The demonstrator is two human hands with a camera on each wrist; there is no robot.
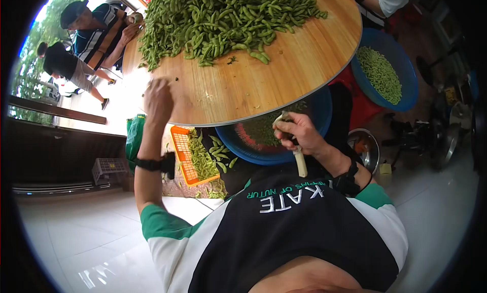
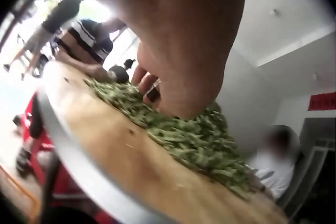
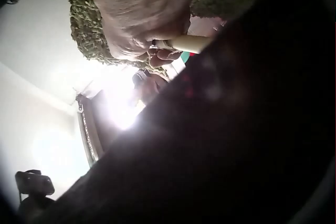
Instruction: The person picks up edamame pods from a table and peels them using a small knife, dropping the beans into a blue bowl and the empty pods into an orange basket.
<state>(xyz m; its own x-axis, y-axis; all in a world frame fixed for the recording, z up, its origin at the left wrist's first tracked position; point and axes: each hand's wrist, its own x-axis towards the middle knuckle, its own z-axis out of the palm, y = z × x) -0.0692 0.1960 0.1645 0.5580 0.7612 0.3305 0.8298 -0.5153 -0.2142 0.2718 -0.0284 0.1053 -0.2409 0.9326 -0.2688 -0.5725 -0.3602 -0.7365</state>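
Observation:
Green soybean pods (image 1: 223, 27) lie heaped on a round wooden table (image 1: 284, 75). My left hand (image 1: 159, 101) is over the table's left front edge, its back turned up and its fingers bent. In the left wrist view, a small dark spot shows between the left fingers (image 2: 142, 74); I cannot tell whether they hold something. Over a blue basin (image 1: 243, 153) at the table's edge, my right hand (image 1: 303, 132) grips a tool with a pale handle (image 1: 301, 163) pointing back at my body. The right fingers hide its working end. Small green beans (image 1: 269, 131) lie in the basin.
Another blue basin (image 1: 411, 85) on the right holds shelled beans (image 1: 379, 75). An orange crate (image 1: 181, 153) with pods stands at lower left, by a green bag (image 1: 135, 136). A metal bowl (image 1: 373, 143) is at right. A person in a striped shirt (image 1: 99, 37) sits at far left.

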